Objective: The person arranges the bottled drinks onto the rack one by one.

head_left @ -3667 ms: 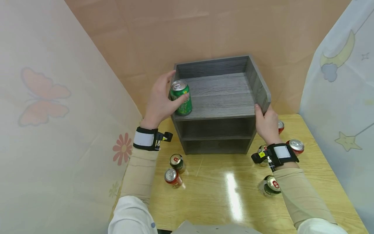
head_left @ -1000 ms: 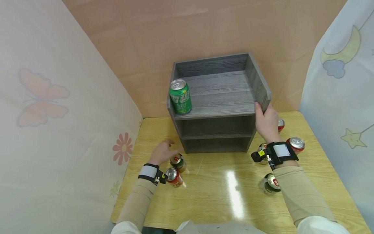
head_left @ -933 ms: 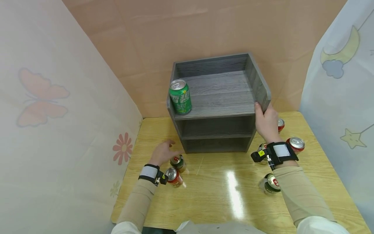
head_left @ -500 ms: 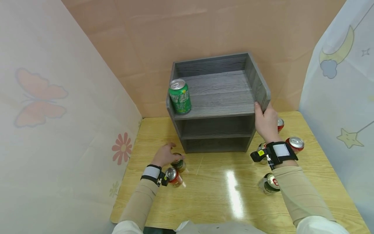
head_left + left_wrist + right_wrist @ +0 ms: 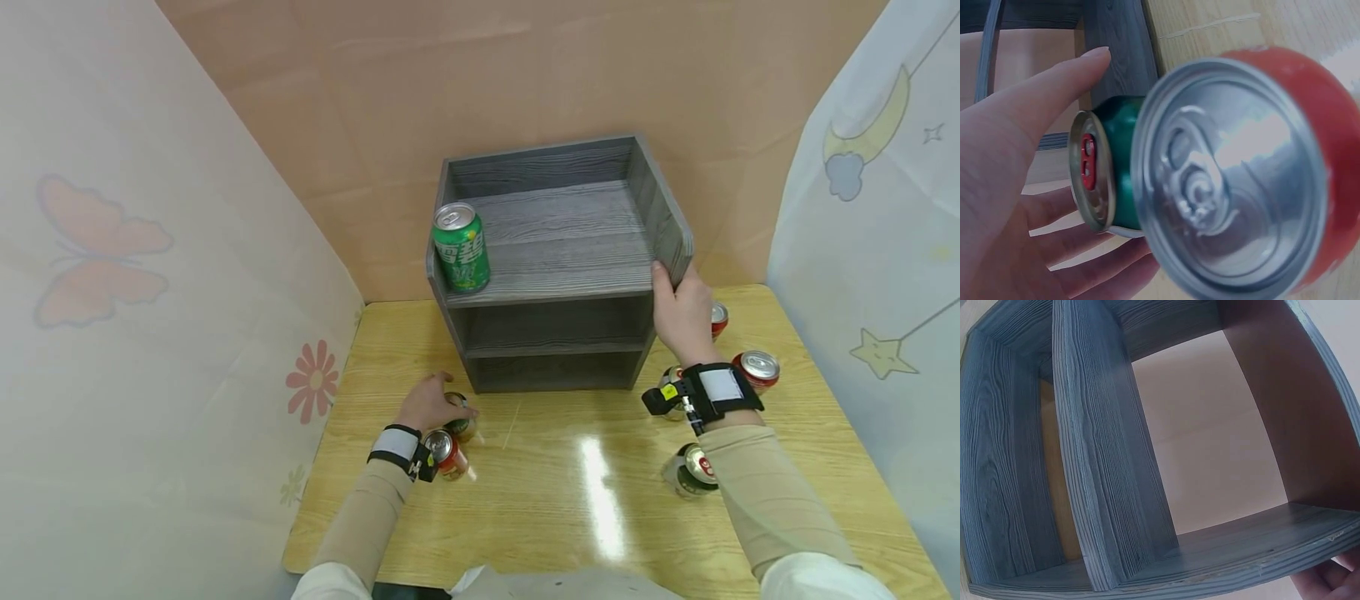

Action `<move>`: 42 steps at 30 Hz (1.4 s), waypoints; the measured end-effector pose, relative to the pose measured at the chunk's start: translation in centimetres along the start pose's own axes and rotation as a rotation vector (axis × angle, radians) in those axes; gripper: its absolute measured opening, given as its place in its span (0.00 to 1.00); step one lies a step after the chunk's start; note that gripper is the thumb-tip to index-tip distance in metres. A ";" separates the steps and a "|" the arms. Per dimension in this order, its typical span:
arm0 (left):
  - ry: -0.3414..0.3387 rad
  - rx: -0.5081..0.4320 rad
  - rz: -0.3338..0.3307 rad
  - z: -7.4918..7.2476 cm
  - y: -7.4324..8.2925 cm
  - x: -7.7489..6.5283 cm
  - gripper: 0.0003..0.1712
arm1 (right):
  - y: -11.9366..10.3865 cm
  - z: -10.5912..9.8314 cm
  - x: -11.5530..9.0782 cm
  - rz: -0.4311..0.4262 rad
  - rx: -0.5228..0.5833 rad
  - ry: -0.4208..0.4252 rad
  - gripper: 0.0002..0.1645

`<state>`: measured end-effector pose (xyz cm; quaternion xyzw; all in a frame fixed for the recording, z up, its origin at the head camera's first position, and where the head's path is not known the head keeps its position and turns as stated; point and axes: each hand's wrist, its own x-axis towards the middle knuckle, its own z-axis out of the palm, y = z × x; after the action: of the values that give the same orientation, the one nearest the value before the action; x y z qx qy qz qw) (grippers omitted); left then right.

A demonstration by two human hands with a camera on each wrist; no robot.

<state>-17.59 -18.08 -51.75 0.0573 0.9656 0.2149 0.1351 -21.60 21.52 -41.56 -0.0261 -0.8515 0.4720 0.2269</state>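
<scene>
My left hand (image 5: 431, 404) is around a dark green can (image 5: 1125, 156) with a gold top and red tab. In the left wrist view its thumb stands apart from the can and the fingers spread behind it. Close by, a red can (image 5: 447, 458) with a silver top stands upright on the table. My right hand (image 5: 684, 315) grips the right side panel of a grey wooden shelf (image 5: 558, 242), thumb on the front edge; in the right wrist view only some fingers (image 5: 1329, 581) show. A bright green soda can (image 5: 462, 254) stands on the shelf's top board at the left.
Beside my right forearm stand several cans: a dark green one (image 5: 693, 473), a red one (image 5: 757, 368), another red one (image 5: 718, 321) farther back, and one partly hidden by the wrist strap. Printed sheets flank the wooden table (image 5: 540, 517).
My left hand has let go of the bright green can on the top board, come down to the table and moved round the dark green can. My right hand stays on the shelf.
</scene>
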 end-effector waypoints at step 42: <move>0.035 0.006 -0.042 3.8 -1.2 0.7 0.46 | 0.2 0.1 0.0 -0.013 0.009 0.003 0.31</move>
<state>-17.21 -17.51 -55.77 0.0337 0.9694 0.2101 0.1222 -21.69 21.57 -41.71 -0.0200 -0.8492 0.4743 0.2312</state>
